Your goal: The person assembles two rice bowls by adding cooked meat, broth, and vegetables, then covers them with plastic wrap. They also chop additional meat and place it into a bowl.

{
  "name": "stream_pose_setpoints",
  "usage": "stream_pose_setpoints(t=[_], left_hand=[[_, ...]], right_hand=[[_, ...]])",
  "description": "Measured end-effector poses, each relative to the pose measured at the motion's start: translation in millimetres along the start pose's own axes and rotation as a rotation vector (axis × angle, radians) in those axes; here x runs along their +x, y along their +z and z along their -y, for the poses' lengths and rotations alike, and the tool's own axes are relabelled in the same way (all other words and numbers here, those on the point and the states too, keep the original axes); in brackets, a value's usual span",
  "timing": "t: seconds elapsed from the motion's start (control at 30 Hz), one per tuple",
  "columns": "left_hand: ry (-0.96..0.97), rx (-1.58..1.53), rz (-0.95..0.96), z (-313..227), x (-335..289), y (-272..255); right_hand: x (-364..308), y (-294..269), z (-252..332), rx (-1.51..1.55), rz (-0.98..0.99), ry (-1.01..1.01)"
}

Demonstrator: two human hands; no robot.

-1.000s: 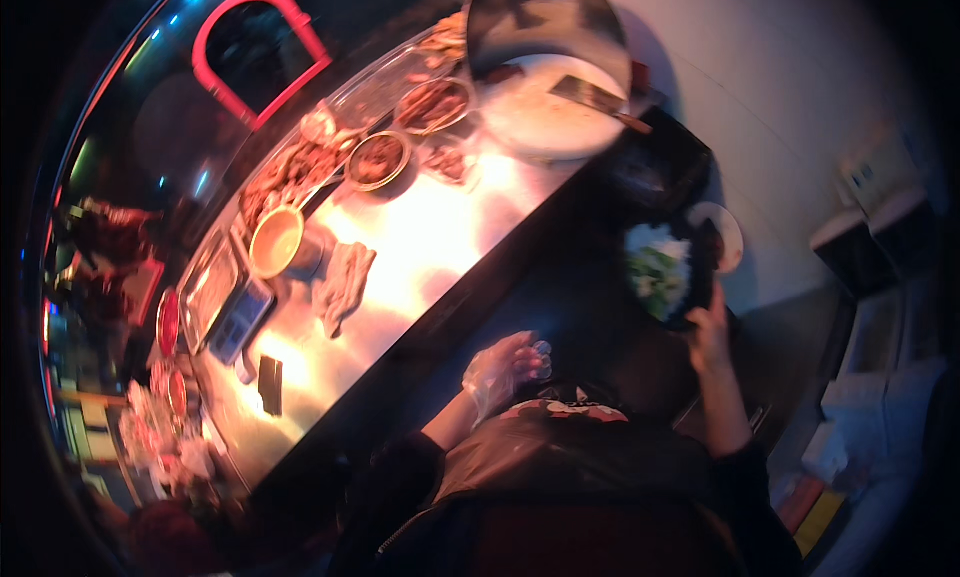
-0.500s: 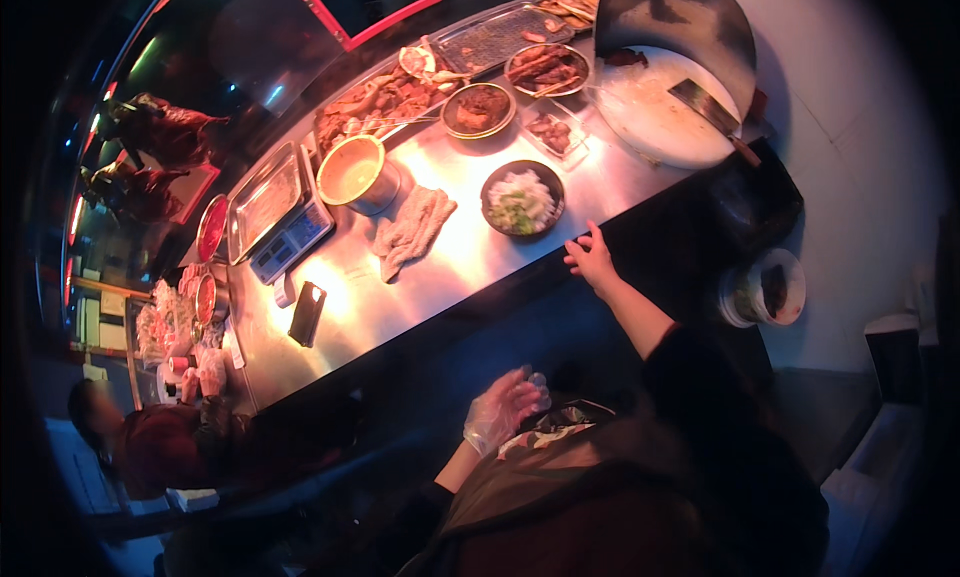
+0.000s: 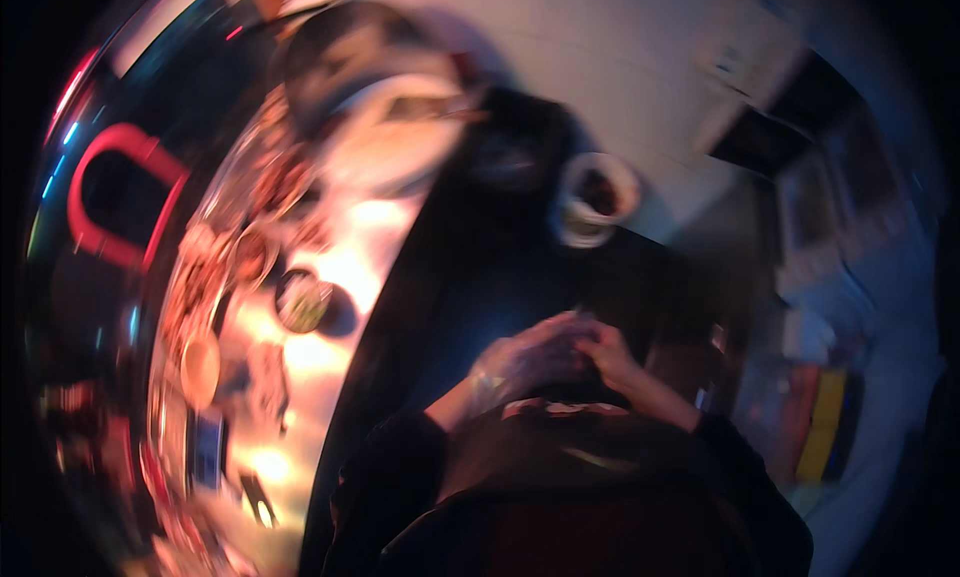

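Observation:
My left hand [image 3: 525, 362], in a clear plastic glove, is held in front of my body, away from the counter. Against its fingertips is my bare right hand [image 3: 615, 357], its thumb and fingers pinched on the glove's end. Motion blurs both hands, and the left fingers cannot be made out singly. To their left, on the bright metal counter [image 3: 318, 355], stands a dark bowl [image 3: 303, 302] of chopped white and green vegetables. Farther up lies a cleaver [image 3: 418, 107] on a round white chopping board [image 3: 385, 155] with a curved metal guard [image 3: 345, 42] behind it.
Cooked meat [image 3: 195, 282] lies along the counter's far side. A round pot [image 3: 200, 367], a cloth [image 3: 267, 379], a scale [image 3: 207, 449] and a phone [image 3: 258, 500] are on the left. Beyond the hands stands a white bucket [image 3: 585, 235]. Shelving with a yellow panel [image 3: 823, 427] is at right.
My view has swung right, so the counter now lies to the left. My right hand has left the counter's edge and come together with my gloved left hand.

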State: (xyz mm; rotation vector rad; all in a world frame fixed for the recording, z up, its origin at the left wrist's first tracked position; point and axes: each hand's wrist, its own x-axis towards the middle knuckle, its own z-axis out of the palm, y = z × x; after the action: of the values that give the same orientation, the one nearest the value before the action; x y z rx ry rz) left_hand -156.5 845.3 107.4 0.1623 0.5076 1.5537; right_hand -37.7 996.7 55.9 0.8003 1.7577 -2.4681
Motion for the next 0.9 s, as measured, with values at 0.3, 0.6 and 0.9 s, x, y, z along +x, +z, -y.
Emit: stream_pose_setpoints(t=[0.3,0.6,0.9], left_hand=[[-0.327,0.038,0.219,71,175,128],[-0.279,0.145,0.058,122,259,111],[-0.142,0.222,-0.342,123,239,36]], right_hand=[[-115,-195,44,0.250,-0.194,-0.152],[-207,-406,78,-0.021,-1.186,-0.439],[-223,-649,37,-0.961,-1.721,0.319]])
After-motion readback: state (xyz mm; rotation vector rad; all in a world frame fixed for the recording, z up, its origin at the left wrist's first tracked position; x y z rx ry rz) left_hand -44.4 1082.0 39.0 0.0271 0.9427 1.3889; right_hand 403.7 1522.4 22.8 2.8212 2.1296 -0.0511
